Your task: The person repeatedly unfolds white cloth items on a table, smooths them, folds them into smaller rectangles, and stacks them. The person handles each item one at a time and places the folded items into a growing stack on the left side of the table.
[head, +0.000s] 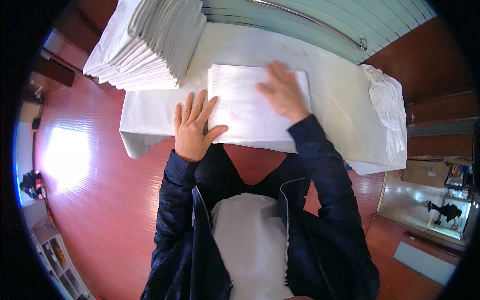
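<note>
A folded white cloth [243, 108] lies flat on the table, its long side along the front edge. My left hand [193, 127] rests with spread fingers at the cloth's left side, the thumb lying over its lower left corner. My right hand [283, 92] is over the right part of the cloth, palm down and blurred; whether it presses on the fabric is hard to tell. Neither hand grips anything. Left of the folded cloth stands a tall stack of folded white cloths [150, 48].
A white cover [333, 112] drapes the table and hangs over its front. Crumpled white fabric [386, 108] lies at the right end. Behind the table is a pale green slatted panel with a metal rail [311, 20]. A shelf unit [62, 258] stands far left on the reddish floor.
</note>
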